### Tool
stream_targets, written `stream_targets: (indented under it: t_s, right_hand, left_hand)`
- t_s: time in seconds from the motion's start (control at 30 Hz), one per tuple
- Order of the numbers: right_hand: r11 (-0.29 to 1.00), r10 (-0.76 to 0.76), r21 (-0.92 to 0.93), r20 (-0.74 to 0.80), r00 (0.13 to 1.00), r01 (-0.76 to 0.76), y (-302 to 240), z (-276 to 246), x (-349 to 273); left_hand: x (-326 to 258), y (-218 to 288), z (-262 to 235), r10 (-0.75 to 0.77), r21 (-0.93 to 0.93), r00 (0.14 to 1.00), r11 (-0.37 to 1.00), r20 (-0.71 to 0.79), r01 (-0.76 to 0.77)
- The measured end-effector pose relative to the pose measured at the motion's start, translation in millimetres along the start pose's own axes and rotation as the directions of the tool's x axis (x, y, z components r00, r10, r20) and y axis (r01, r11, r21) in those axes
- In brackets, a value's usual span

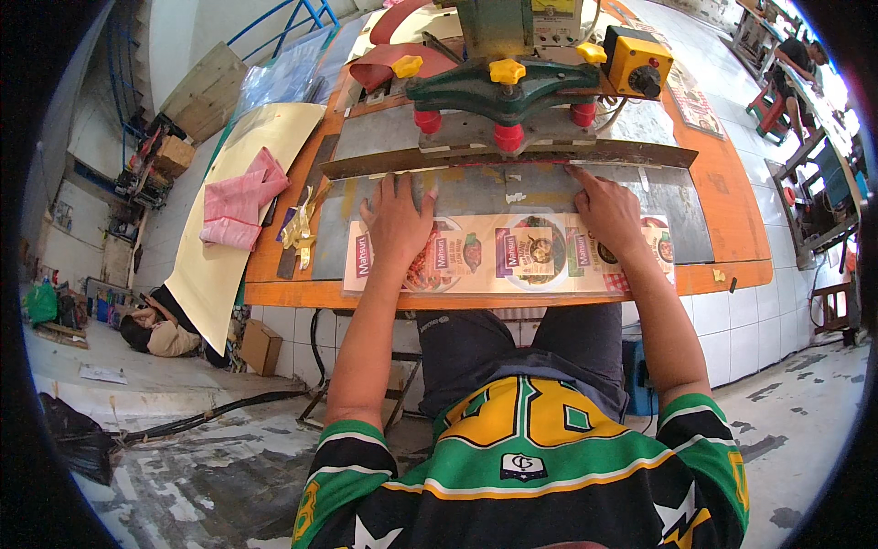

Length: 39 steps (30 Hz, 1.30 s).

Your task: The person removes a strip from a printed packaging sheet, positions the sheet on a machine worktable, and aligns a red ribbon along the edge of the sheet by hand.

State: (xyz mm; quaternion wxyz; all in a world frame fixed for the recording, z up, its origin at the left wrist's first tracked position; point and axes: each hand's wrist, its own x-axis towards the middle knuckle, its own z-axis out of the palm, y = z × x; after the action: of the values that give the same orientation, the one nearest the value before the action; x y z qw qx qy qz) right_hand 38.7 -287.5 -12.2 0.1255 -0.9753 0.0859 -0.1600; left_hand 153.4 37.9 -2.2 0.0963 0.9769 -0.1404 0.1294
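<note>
A long printed strip with food pictures (476, 233) lies along the near edge of the orange-rimmed worktable. My left hand (399, 218) rests palm down over its left part, fingers stretched toward the metal bar (384, 165) of a press. Over the right part lies my right hand (607, 209), its index finger reaching up to the bar and its other fingers partly bent. Neither hand grips anything that I can see. Above the bar sits the dark green press head (540, 91) with yellow knobs and red round parts. My hands and forearms cover parts of the strip.
A yellow control box with a black dial (645, 80) sits right of the press. Left are a pink cloth (240, 206) on cream sheets (206, 274) and gold scraps (297, 229). A person (169, 334) is low at the left; other people (794, 69) are at the far right.
</note>
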Motion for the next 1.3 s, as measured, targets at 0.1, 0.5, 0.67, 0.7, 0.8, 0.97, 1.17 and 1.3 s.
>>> stream_targets:
  t_s: [0.1,0.5,0.67,0.7,0.8,0.97,1.17,1.3]
  right_hand:
    - [1.000,0.001,-0.006,0.009,1.000,-0.001,-1.0,-1.3,0.4]
    - [1.000,0.030,0.002,0.059,0.998,-0.031,-6.3,-8.6,0.2]
    - [0.999,0.034,0.002,0.069,0.997,-0.034,-4.3,-7.4,0.4]
    - [1.000,0.028,0.008,0.064,0.998,-0.028,-3.8,-6.7,0.3]
    - [1.000,0.020,0.010,0.054,0.998,-0.020,-1.9,-3.7,0.1]
    - [1.000,0.023,-0.002,0.059,0.998,-0.023,-3.3,-6.1,-0.1]
    - [1.000,0.026,0.001,0.052,0.998,-0.026,-4.1,-5.5,0.5]
    - [1.000,0.028,-0.009,0.040,0.999,-0.028,-3.3,-4.0,0.3]
  left_hand:
    - [1.1,-1.0,0.1,0.008,0.000,1.000,1.000,0.004,-0.008]
    - [0.9,-3.6,2.2,0.023,0.016,1.000,1.000,0.000,-0.023]
    - [1.6,-2.5,1.3,0.019,0.008,1.000,1.000,0.018,-0.020]
    - [1.5,-2.8,1.5,0.012,0.009,1.000,1.000,0.007,-0.012]
    - [0.8,-1.7,0.6,-0.003,0.010,1.000,1.000,-0.003,0.003]
    - [0.2,-2.7,0.8,0.001,-0.003,1.000,1.000,-0.010,-0.001]
    - [0.8,-2.7,-0.4,-0.002,-0.022,1.000,1.000,0.000,0.002]
    - [1.2,-3.2,1.2,0.005,-0.016,1.000,1.000,-0.015,-0.005]
